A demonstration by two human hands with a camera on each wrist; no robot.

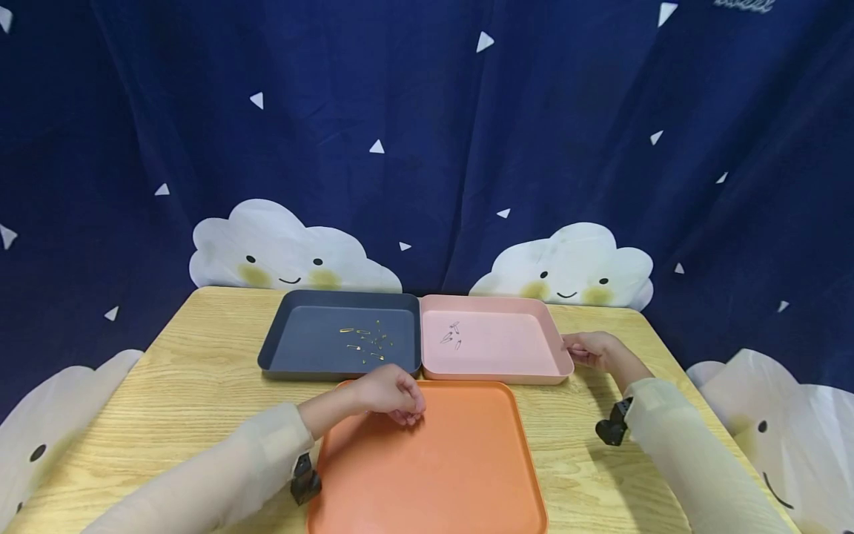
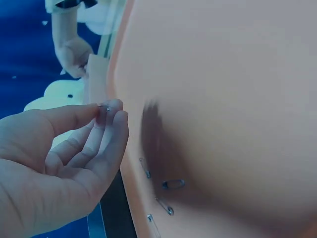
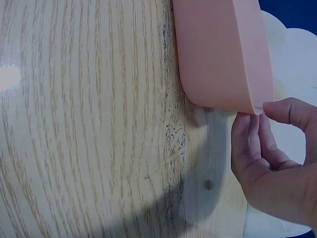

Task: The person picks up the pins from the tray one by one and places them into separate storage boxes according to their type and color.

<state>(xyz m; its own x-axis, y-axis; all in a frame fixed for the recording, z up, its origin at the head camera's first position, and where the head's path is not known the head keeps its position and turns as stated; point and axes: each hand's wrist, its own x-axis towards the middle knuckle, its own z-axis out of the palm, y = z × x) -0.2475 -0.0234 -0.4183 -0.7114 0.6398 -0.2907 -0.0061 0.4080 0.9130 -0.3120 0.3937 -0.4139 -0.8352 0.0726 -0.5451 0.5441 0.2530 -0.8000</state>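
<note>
My left hand [image 1: 408, 414] hovers over the far left part of the orange tray [image 1: 454, 475]. In the left wrist view its thumb and fingers [image 2: 106, 111] pinch a small silver safety pin [image 2: 104, 107]. Several more silver pins [image 2: 173, 184] lie on the orange tray [image 2: 223, 99] just below the hand. My right hand [image 1: 579, 348] is at the right rim of the pink tray [image 1: 514, 356]. The right wrist view shows its thumb and fingers [image 3: 260, 116] pinching the corner of the pink tray's rim [image 3: 218, 54].
A dark blue tray [image 1: 280, 337] with several gold pins [image 1: 367, 341] sits left of the pink tray, which holds a few silver pins [image 1: 452, 336]. All three trays rest on a wooden table [image 1: 187, 386]. A dark curtain with cloud shapes [image 1: 287, 252] hangs behind.
</note>
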